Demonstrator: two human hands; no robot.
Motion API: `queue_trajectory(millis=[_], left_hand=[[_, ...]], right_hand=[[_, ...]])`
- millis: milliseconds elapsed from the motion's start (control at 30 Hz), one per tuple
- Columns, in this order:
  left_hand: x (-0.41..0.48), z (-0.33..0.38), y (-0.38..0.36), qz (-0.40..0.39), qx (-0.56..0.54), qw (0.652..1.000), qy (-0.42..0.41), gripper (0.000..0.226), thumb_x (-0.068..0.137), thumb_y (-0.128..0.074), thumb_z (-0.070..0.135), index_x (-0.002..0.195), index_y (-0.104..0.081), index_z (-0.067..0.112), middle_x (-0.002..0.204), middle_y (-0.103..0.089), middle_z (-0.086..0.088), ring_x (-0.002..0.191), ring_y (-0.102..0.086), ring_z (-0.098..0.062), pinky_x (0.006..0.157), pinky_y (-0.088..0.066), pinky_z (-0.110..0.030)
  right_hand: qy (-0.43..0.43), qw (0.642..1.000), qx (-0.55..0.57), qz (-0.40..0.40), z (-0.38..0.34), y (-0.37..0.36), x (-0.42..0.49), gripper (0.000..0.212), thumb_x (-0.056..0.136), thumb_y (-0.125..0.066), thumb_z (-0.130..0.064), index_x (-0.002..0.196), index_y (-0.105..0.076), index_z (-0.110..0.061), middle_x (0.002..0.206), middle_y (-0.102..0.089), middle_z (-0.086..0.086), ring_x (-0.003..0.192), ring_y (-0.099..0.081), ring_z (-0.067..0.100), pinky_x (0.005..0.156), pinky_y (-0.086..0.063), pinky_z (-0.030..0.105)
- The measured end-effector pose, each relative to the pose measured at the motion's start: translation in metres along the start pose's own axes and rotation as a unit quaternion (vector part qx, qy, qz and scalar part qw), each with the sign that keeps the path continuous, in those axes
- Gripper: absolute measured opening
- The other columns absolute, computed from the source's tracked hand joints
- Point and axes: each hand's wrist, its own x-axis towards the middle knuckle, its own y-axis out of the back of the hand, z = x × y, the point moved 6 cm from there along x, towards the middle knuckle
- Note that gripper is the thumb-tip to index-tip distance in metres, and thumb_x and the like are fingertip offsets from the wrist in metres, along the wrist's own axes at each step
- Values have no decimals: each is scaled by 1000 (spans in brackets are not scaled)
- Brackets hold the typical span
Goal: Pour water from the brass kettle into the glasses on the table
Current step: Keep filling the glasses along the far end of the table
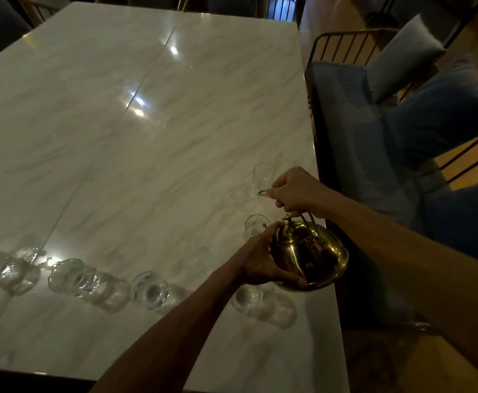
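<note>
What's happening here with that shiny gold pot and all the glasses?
A person is holding a brass kettle with both hands above the right edge of a marble table. The right hand grips the handle on top, and the left hand supports the body from the side. The kettle is tilted toward a glass just beyond it. Several more glasses stand in a row along the near side. No stream of water can be made out.

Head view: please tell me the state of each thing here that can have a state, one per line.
brass kettle: lifted, tilted, lid on, held by both hands
right hand: closed on the kettle handle
left hand: supporting the kettle body
glass by the spout: upright; fill unclear
far glass: upright, looks empty
glass under the kettle: upright, partly hidden
</note>
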Motion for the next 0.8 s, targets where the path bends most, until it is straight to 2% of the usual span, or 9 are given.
queue_trajectory(millis=[133, 333, 400, 567, 667, 800], left_hand=[[2, -1, -1, 1, -1, 1000, -2, 109, 68, -97, 22, 157, -34, 28, 148, -55, 6, 128, -51, -6, 96, -41, -11], [3, -2, -2, -5, 5, 1000, -1, 107, 70, -96, 20, 156, -33, 30, 132, -51, 24, 109, -49, 17, 86, -38, 2], [2, -3, -3, -7, 6, 1000, 0, 107, 70, -96, 20, 156, -33, 30, 128, -50, 28, 107, -49, 20, 83, -38, 4], [2, -2, -4, -1, 5, 1000, -5, 108, 68, -97, 22, 156, -34, 30, 136, -52, 20, 121, -50, 2, 92, -38, -5], [2, -2, -4, 3, 9, 1000, -5, 109, 67, -97, 25, 155, -34, 31, 138, -52, 19, 124, -50, -1, 92, -38, -7], [0, -2, -5, -1, 19, 1000, -6, 105, 68, -97, 25, 152, -34, 36, 127, -51, 29, 109, -49, 18, 88, -37, 0]], right_hand=[[-1, 1000, -3, 1, -1, 1, -1, 22, 95, -59, -18, 110, -65, -3, 79, -65, 10, 54, -53, 12, 45, -45, 22], [-3, 1000, -1, 5, 0, 4, -2, 22, 95, -60, -18, 109, -65, -3, 78, -65, 9, 55, -54, 12, 45, -45, 21], [-3, 1000, -1, 6, 1, 4, -4, 21, 95, -60, -18, 108, -65, -3, 78, -65, 9, 55, -54, 12, 46, -46, 22], [0, 1000, 1, 5, 2, 5, -6, 21, 95, -59, -18, 108, -66, -2, 78, -65, 9, 55, -53, 12, 47, -46, 23], [0, 1000, 2, 7, 2, 6, -7, 23, 95, -59, -18, 108, -67, -1, 78, -65, 10, 54, -53, 12, 45, -46, 21], [2, 1000, -1, 6, 2, 5, -11, 22, 95, -59, -18, 108, -66, -2, 78, -65, 9, 54, -53, 12, 44, -46, 20]])
